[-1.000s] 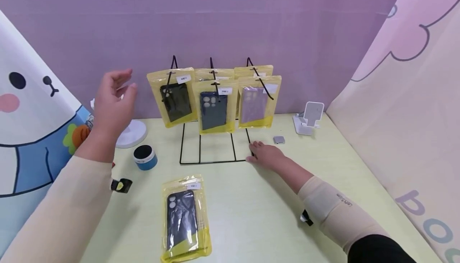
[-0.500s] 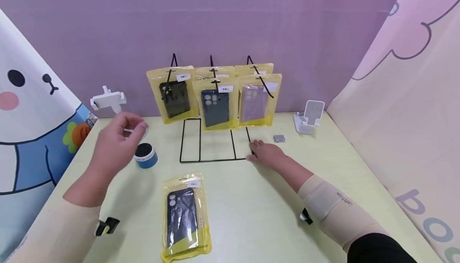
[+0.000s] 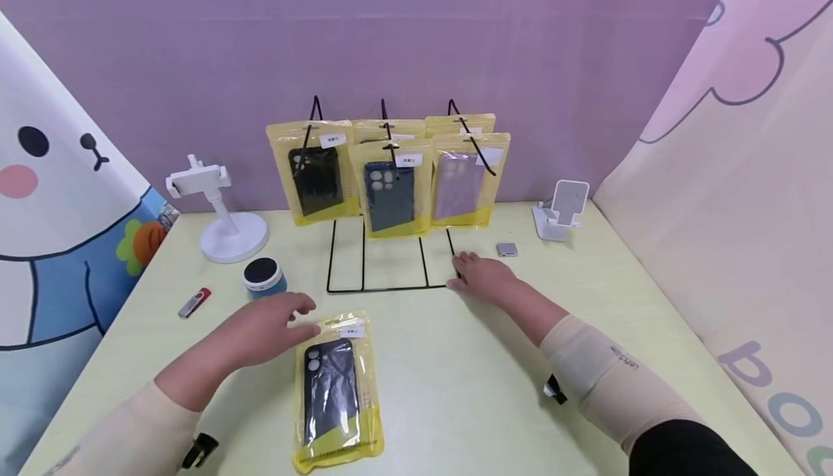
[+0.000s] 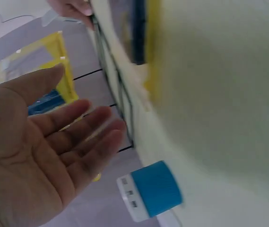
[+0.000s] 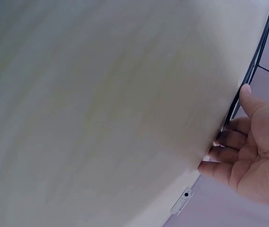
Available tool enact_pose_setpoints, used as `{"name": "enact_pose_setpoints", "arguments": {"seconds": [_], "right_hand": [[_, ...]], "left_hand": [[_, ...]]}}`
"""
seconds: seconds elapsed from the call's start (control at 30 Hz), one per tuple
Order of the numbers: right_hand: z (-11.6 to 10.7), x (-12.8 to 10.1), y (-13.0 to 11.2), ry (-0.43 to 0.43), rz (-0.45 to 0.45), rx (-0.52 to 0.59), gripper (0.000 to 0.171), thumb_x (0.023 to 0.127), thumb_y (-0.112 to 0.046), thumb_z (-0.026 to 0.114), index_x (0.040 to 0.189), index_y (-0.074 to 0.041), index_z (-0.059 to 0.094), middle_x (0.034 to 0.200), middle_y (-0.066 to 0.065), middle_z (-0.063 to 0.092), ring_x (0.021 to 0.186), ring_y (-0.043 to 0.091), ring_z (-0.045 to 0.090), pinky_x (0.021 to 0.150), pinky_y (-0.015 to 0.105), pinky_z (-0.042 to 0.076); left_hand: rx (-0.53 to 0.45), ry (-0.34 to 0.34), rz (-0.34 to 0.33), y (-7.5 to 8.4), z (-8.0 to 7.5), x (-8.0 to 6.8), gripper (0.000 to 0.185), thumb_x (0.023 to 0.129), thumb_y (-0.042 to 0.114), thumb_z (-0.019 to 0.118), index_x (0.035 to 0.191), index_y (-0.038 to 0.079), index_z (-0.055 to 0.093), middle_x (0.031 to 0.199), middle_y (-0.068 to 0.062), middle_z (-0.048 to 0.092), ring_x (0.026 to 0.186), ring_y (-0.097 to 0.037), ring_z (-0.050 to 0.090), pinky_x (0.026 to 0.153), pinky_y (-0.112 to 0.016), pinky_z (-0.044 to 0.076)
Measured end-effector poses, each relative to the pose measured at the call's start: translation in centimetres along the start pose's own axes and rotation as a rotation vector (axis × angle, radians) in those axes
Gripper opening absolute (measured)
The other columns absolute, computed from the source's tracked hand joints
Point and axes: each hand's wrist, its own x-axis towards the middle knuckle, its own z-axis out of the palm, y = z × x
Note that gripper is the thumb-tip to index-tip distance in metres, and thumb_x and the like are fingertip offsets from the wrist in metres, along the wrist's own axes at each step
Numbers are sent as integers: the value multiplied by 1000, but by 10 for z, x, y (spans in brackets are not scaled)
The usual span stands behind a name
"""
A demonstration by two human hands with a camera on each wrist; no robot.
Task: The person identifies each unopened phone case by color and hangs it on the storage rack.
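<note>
My left hand (image 3: 270,328) hovers at the top left edge of a yellow-edged clear packet (image 3: 335,447) with a dark phone case (image 3: 330,389) inside, lying flat on the table. In the left wrist view its palm and loosely spread fingers show with nothing in them. My right hand (image 3: 484,278) holds the front right corner of a black wire display rack (image 3: 390,289), thumb along the front wire and bent fingers at the side. On the rack's hooks hang several similar packets, among them one with a black case (image 3: 319,179), a blue one (image 3: 389,197) and a purple one (image 3: 458,187).
A blue and white round jar-like object (image 3: 265,281) with a black top stands left of the rack. A white phone stand (image 3: 234,237) and a red and silver USB stick (image 3: 194,303) are farther left. Right of the rack are a small grey block (image 3: 506,249) and another phone stand (image 3: 562,208).
My left hand has come down from beside the rack's left side, toward me and rightward, to the packet on the table. My right hand has stayed at the rack's corner.
</note>
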Motion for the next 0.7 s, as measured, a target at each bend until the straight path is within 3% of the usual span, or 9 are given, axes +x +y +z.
{"name": "enact_pose_setpoints", "arguments": {"seconds": [0.17, 0.47, 0.6, 0.7], "right_hand": [[1, 2, 0, -12, 4, -14, 69, 103, -50, 41, 153, -4, 32, 158, 19, 30, 148, 35, 26, 113, 51, 37], [0, 2, -1, -20, -4, -21, 69, 103, -50, 41, 153, -4, 32, 158, 19, 30, 147, 35, 26, 114, 51, 36], [0, 2, -1, -24, 1, -17, 69, 102, -51, 41, 153, -5, 31, 159, 18, 29, 148, 35, 26, 114, 50, 35], [-1, 1, 0, -22, -1, -17, 69, 102, -51, 41, 153, -5, 32, 159, 18, 30, 148, 35, 26, 114, 50, 35]], "left_hand": [[69, -75, 4, -11, 11, 10, 38, 89, 38, 70, 114, 9, 66, 103, -4, 67, 89, -19, 60, 79, -43, 53], [107, -45, 47, -20, 24, 22, 13, 87, 25, 73, 86, 18, 62, 80, 5, 56, 72, -12, 48, 64, -29, 42], [91, -49, 54, -20, 26, 25, 20, 87, 21, 73, 76, 21, 56, 72, 6, 52, 67, -11, 47, 60, -27, 39], [20, -56, 54, -19, 25, 26, 22, 88, 20, 72, 76, 20, 53, 70, 5, 51, 65, -12, 47, 58, -27, 38]]}}
